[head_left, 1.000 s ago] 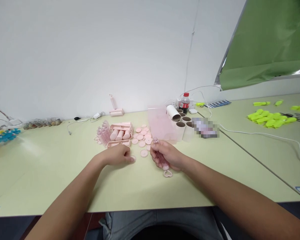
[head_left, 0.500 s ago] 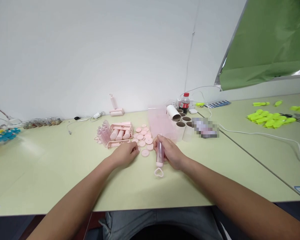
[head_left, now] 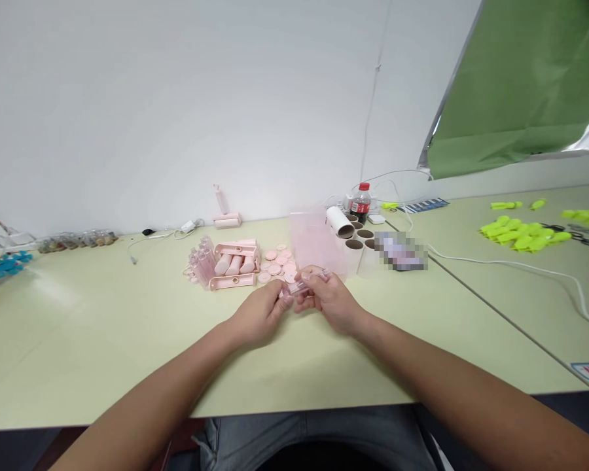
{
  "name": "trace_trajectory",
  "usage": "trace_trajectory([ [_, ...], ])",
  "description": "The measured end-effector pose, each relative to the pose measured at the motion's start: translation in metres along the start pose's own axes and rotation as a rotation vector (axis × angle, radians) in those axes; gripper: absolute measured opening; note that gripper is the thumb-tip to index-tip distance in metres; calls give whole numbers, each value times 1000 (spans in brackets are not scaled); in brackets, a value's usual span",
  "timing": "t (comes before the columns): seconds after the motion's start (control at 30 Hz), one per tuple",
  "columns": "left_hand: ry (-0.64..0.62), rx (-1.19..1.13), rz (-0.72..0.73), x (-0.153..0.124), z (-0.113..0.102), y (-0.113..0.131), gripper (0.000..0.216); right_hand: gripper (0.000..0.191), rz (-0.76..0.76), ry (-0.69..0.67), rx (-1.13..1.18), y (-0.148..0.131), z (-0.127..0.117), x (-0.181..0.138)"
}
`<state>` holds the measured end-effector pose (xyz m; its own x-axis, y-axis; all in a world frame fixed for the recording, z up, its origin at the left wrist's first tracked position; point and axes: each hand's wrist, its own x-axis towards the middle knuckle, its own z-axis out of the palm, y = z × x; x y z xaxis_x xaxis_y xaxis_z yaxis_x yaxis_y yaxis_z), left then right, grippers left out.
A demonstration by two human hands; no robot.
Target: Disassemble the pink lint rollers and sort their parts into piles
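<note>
Both hands meet at the middle of the table around a clear pink lint roller handle, which lies slanted between them. My left hand is closed on its left end, and that end is hidden by the fingers. My right hand grips the other end between thumb and fingers. Just behind the hands lie several pale pink discs. To their left are pink roller frames and covers, with white-pink cylinders among them, and a bunch of clear pink handles.
A finished-looking lint roller rests by the wall. Pink translucent sheeting, paper-cored rolls and a cola bottle stand behind my right hand. Yellow-green pieces, scissors and a white cable lie at right.
My left hand has come right from beside the discs to the handle. The handle has turned from upright to slanted sideways in my right hand.
</note>
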<state>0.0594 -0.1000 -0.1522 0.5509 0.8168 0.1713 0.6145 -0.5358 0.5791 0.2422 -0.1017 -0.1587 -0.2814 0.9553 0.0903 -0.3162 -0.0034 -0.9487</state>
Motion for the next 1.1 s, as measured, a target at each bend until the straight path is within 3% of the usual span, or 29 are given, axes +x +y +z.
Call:
trace_trajectory([
  [0.17,80,154,-46,-3,10,-1,45,38,-18,-111,-287,4,-2,-1],
  [0.3,112,64,-7,-1,13,-3,45,27,-63,-94,-347,4,-1,-3],
  [0.5,-124,-404,213,2,3,5,43,25,-91,-116,-301,8,-2,-6],
  [0.6,-213,-575,225,2,2,8,54,30,-94,-154,-159,6,-3,-8],
  [0.67,-176,-596,174,1,3,5,57,31,-111,-153,-41,1,-4,-9],
  [0.8,-21,-435,18,0,-1,-6,45,26,-193,-21,64,-8,-8,-7],
  [0.9,10,-236,-60,0,-11,-11,32,25,-181,67,51,-7,-10,-3],
  [1.1,67,124,-90,4,-15,-21,32,26,-130,61,-14,1,-10,0],
])
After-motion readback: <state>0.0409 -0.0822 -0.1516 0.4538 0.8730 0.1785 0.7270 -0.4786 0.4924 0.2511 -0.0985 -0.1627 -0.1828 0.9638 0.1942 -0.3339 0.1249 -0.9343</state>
